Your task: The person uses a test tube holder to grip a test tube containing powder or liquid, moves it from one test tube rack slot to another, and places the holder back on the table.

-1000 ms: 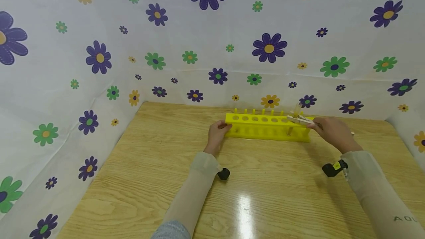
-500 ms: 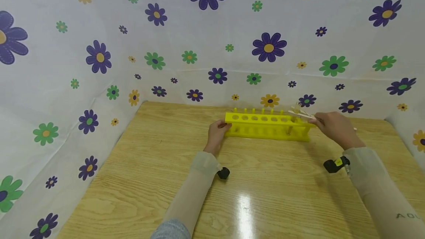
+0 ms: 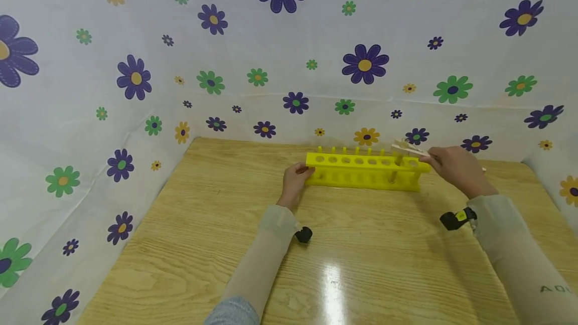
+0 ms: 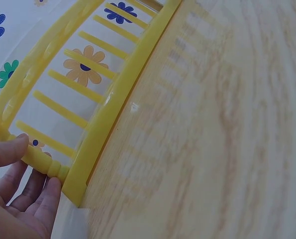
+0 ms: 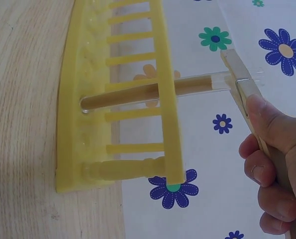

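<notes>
A yellow test tube rack (image 3: 356,161) stands upright on the table. My left hand (image 3: 294,183) holds the rack's left end post, with thumb and fingers around it in the left wrist view. My right hand (image 5: 279,164) grips a wooden test tube holder (image 5: 242,82). The holder's jaws are around a glass test tube (image 5: 197,85) near its mouth. Brown liquid fills much of that tube. It passes through a hole towards the rack's right end, its rounded bottom at the rack's base. In the head view the holder (image 3: 408,149) sits just above the rack.
The wood-grain table (image 3: 217,245) reaches to a white flower-print sheet (image 3: 244,29) at the back and sides. A row of yellow pegs (image 4: 83,62) runs along the rack. Black wrist cameras (image 3: 453,219) are worn on both wrists.
My right hand and the wooden holder have risen a little, and the holder now sits higher on the test tube. My left hand stays on the rack's end.
</notes>
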{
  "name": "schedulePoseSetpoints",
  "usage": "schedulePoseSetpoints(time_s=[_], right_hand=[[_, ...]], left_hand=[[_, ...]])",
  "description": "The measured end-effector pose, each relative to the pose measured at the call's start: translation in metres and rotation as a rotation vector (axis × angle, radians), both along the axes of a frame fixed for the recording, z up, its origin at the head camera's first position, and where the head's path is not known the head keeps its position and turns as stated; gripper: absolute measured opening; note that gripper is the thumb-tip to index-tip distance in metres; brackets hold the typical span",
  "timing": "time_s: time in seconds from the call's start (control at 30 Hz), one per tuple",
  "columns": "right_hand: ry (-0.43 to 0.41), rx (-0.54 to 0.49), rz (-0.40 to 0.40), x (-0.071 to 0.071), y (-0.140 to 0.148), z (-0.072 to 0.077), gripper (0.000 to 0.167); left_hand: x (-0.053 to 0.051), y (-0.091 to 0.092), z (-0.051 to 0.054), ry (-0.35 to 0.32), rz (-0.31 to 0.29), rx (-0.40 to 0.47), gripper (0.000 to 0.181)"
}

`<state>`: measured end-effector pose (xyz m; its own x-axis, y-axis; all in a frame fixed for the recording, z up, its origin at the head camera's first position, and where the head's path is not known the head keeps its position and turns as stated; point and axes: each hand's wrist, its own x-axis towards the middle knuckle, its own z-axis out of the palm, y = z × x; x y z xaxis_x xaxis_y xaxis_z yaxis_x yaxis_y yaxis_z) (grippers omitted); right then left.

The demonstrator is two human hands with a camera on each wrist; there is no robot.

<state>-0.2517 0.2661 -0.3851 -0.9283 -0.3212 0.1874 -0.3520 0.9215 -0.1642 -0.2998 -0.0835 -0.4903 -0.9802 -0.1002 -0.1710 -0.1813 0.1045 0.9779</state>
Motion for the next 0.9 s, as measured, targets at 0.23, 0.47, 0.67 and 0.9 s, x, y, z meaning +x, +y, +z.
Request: schedulePoseSetpoints(time_s=[0.23, 0.47, 0.67, 0.9], right_hand=[[0.004, 0.006, -0.009, 0.000, -0.002, 0.007, 0.032], [0.038, -0.003, 0.000, 0.000, -0.002, 0.010, 0.033], [0.054, -0.011, 0.011, 0.000, -0.003, 0.014, 0.030], [0.041, -0.013, 0.007, 0.002, -0.004, 0.020, 0.030]], left_hand=[[0.001, 0.000, 0.001, 0.004, 0.000, 0.005, 0.028], [0.002, -0.001, 0.002, 0.009, -0.002, 0.006, 0.028], [0.002, -0.001, 0.002, 0.015, -0.001, 0.009, 0.028], [0.001, 0.000, 0.002, 0.009, 0.003, 0.015, 0.028]])
